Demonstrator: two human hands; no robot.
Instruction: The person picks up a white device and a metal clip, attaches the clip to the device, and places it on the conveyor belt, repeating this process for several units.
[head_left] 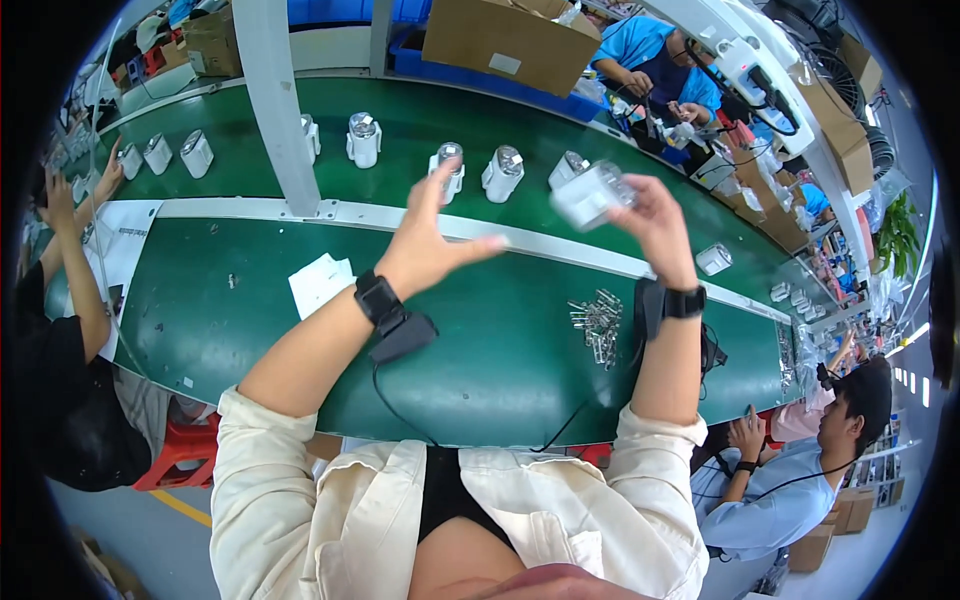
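My right hand (655, 225) grips a white housing with a clear end (585, 198), held tilted and slightly blurred above the rail at the bench's far side. My left hand (430, 240) is open, thumb and fingers spread apart, with nothing in it. Just beyond its fingertips stands a similar white housing with a clear top (453, 180). Another such housing (503, 175) stands upright between my two hands. Behind the held piece, one more (570, 167) is partly covered. Below my right hand lies a pile of small metal parts (600, 325).
White paper sheets (322, 288) lie left of my left forearm. A white rail (380, 218) and upright post (275, 110) separate the green bench (480, 370) from the green strip beyond, where several more housings stand. Co-workers sit left, right and across. Cables trail from my wrists.
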